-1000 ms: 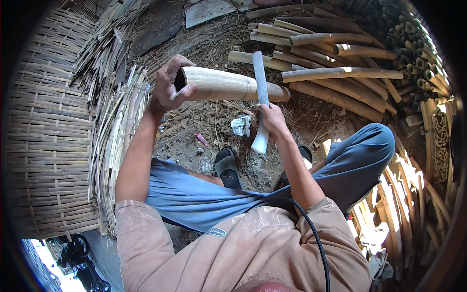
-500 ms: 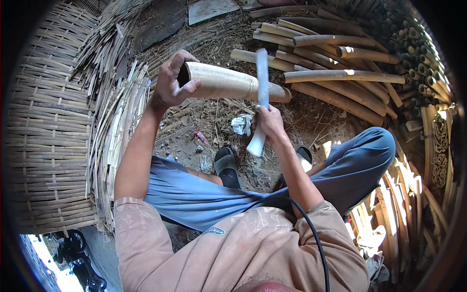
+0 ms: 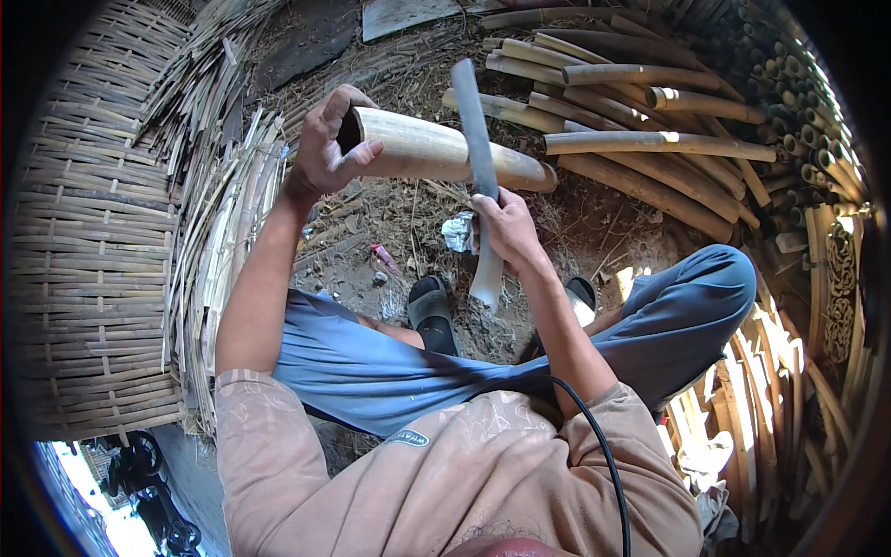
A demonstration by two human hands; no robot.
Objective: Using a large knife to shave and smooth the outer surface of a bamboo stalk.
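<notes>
The left hand (image 3: 327, 148) wraps its fingers (image 3: 357, 160) around the open end of a pale hollow bamboo tube (image 3: 436, 153), held raised above the dirt ground (image 3: 399, 232). The right hand (image 3: 506, 227) clenches a long grey blade (image 3: 475, 121) standing upright against the tube. Cut bamboo poles (image 3: 650, 144) lie stacked beyond; a woven bamboo mat (image 3: 83, 251) spreads to the left.

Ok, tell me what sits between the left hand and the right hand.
In the head view, the left hand grips the open end of a bamboo tube; the tube's bare length spans to the blade held by the right hand.
</notes>
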